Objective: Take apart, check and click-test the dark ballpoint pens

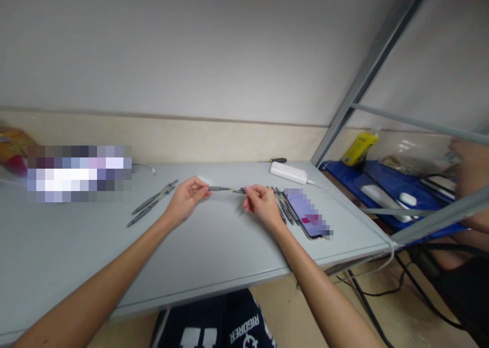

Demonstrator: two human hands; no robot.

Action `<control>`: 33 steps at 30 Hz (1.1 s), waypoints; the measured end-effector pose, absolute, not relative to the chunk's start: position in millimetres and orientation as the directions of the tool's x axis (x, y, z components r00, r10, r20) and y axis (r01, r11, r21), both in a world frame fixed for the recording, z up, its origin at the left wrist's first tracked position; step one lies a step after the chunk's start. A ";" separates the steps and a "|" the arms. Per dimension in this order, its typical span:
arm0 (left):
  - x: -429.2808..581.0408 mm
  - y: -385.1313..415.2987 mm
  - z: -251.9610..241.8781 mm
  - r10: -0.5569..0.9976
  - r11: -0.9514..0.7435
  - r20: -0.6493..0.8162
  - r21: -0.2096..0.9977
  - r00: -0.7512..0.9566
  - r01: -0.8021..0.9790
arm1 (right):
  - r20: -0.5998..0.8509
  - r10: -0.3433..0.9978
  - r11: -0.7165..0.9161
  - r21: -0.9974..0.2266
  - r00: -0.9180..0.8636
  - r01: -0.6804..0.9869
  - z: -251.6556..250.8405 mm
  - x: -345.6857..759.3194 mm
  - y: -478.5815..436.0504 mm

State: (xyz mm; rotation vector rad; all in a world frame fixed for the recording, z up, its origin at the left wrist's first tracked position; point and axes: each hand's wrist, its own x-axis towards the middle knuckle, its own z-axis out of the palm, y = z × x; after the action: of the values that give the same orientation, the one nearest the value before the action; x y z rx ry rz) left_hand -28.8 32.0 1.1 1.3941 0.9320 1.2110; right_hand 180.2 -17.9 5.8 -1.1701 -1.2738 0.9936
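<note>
Above the desk, a slim grey pen [220, 188] stretches between my two hands. The fingertips of my left hand [187, 195] pinch its left end. My right hand [262, 203] is closed on its darker right end; whether the pen's parts are joined in the middle I cannot tell. Two grey pens [147, 205] lie side by side on the desk, left of my left hand. Several more pens [286, 208] lie in a row just beyond my right hand, partly hidden by it. Beside that row lies a phone [305, 213] with its screen lit and blurred out.
A white power strip [288, 172] with a cable and a screwdriver [278, 160] lie at the back right. A pixelated bright object [76, 175] stands at the left. Past the metal frame post [382, 52], another person's arm [471, 169] shows by a blue table [344, 177].
</note>
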 end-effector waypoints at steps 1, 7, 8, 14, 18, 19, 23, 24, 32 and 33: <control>-28.9 32.0 1.0 0.963 -0.178 0.187 0.982 0.194 -0.065 | 0.172 0.981 0.158 -0.975 0.086 0.154 5.6 180.5 -18.0; -30.1 34.9 -3.0 0.960 -0.206 0.208 0.978 0.188 -0.028 | 0.352 0.927 0.309 -0.913 0.133 0.266 2.3 182.8 -15.7; -30.5 35.4 -3.9 0.959 -0.211 0.211 0.977 0.187 -0.018 | 0.361 0.927 0.325 -0.909 0.104 0.262 1.3 182.8 -15.6; -30.0 33.7 -3.6 0.958 -0.187 0.189 0.982 0.218 -0.026 | 0.311 0.950 0.278 -0.879 0.024 0.388 0.6 181.0 -19.1; -28.6 32.3 -1.6 0.959 -0.168 0.172 0.985 0.226 -0.037 | 0.293 0.956 0.264 -0.889 0.022 0.375 2.6 180.8 -19.8; -28.7 32.6 -1.8 0.959 -0.170 0.174 0.985 0.223 -0.035 | 0.322 0.946 0.285 -0.880 0.036 0.380 2.6 180.8 -19.7; -30.7 34.8 -5.1 0.959 -0.168 0.169 0.985 0.229 -0.023 | 0.444 0.896 0.391 -0.815 0.026 0.429 1.8 180.0 -20.1; -31.2 35.2 -5.9 0.958 -0.163 0.164 0.986 0.236 -0.023 | 0.454 0.891 0.400 -0.796 0.011 0.453 1.8 179.6 -20.4; -29.5 32.2 -1.9 0.947 -0.229 0.213 0.973 0.241 0.040 | 0.294 0.955 0.277 -0.856 -0.030 0.436 2.9 180.7 -20.2; -29.1 31.5 -0.7 0.944 -0.248 0.228 0.967 0.239 0.055 | 0.258 0.966 0.249 -0.883 -0.033 0.398 2.9 181.3 -19.5</control>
State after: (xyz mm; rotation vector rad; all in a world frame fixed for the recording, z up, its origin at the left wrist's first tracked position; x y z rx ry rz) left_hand -29.1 31.5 -0.7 1.5494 0.9687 1.1613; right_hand 181.3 -19.5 2.9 -1.3003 -1.5968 0.7721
